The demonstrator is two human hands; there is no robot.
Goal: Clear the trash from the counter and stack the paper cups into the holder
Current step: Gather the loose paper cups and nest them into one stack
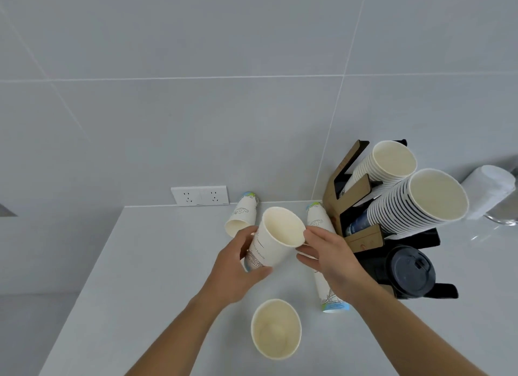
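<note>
In the head view, at the centre of the frame, the left hand (pixel 238 266) is wrapped around the side of a printed paper cup (pixel 276 238), thumb and fingers closed on its wall, mouth tilted up toward the camera. The right hand (pixel 330 259) touches the cup's rim with its thumb and has its fingers partly curled; a stack of lying cups (pixel 326 266) runs beneath it, but whether it grips them cannot be told. Left of the held cup, another cup lying on its side (pixel 242 214) rests at the back of the pale tabletop (pixel 140 277), near a white wall socket (pixel 199 195). Lower centre, an upright empty cup (pixel 276 328) stands open-mouthed. At right, the cardboard-and-black cup holder (pixel 347 204) carries two tilted stacks of nested cups, the farther stack (pixel 385 162) and the nearer, larger stack (pixel 420 197), with black lids (pixel 409 270) below them. A white roll (pixel 490 189) lies at the far right edge.
</note>
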